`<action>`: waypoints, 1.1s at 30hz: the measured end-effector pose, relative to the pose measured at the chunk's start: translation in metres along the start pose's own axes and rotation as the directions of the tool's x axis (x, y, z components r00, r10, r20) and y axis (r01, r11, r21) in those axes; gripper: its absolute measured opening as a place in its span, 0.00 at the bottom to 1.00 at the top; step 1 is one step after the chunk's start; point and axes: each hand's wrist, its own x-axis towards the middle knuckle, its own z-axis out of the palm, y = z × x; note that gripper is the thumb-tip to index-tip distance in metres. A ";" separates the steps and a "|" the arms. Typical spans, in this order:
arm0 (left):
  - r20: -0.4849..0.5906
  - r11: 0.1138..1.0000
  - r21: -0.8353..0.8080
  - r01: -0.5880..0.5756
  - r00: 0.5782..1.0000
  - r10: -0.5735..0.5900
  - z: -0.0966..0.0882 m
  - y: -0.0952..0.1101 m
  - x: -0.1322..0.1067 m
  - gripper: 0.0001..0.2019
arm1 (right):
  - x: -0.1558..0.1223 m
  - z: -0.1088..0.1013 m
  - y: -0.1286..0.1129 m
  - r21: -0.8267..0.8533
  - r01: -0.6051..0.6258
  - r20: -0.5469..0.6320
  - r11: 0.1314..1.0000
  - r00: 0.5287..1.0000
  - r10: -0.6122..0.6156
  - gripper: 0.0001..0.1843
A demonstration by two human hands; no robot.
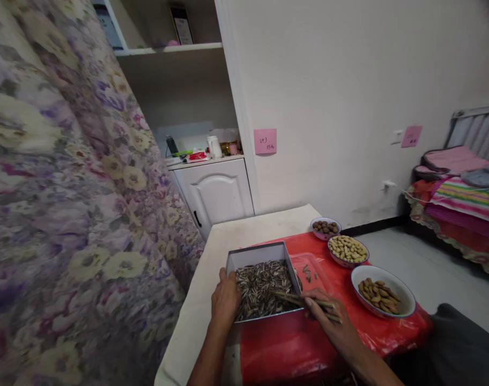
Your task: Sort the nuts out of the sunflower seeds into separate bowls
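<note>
A grey box (256,253) holding many striped sunflower seeds (260,287) sits on a small table under a red plastic sheet (293,343). My left hand (225,300) rests on the box's left wall with its fingers curled over the rim. My right hand (328,316) is closed on a pair of chopsticks (296,300), whose tips reach into the seeds at the box's right side. A few seeds (308,273) lie on the red sheet just right of the box.
Three bowls stand in a row to the right: small round nuts (325,227), peanuts (348,249), almonds (379,296). A flowered curtain (67,203) hangs close on the left. A white cabinet (216,193) stands behind the table. A bed (461,203) lies at the far right.
</note>
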 end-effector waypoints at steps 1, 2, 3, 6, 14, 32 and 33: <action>0.002 0.999 -0.042 -0.004 1.000 0.004 0.001 -0.004 0.003 0.19 | 0.000 -0.001 0.000 -0.008 0.001 0.002 1.000 1.000 -0.001 0.17; 0.005 0.996 -0.087 -0.012 1.000 0.013 0.003 -0.008 0.006 0.20 | 0.001 -0.001 -0.001 -0.019 0.000 0.003 1.000 1.000 0.000 0.18; 0.008 0.991 -0.134 -0.026 1.000 0.027 0.004 -0.014 0.010 0.20 | 0.002 -0.002 -0.002 -0.033 0.000 0.001 0.999 1.000 0.000 0.18; 0.000 0.955 -0.278 -0.098 0.995 0.102 0.010 -0.030 0.021 0.23 | 0.011 -0.006 -0.008 -0.083 -0.005 -0.010 0.997 1.000 0.004 0.18; -0.131 0.800 -0.551 -0.238 0.971 0.198 0.036 -0.055 0.044 0.25 | 0.070 0.000 -0.006 -0.161 0.035 0.006 0.986 0.999 -0.035 0.18; -0.162 0.578 -0.789 -0.210 0.978 0.134 0.052 -0.056 0.031 0.23 | 0.087 0.036 -0.019 -0.294 -0.059 0.184 0.954 0.976 0.117 0.20; -0.159 0.578 -0.789 -0.211 0.977 0.139 0.050 -0.056 0.028 0.23 | 0.081 0.031 -0.023 -0.304 -0.060 0.165 0.951 0.980 0.114 0.20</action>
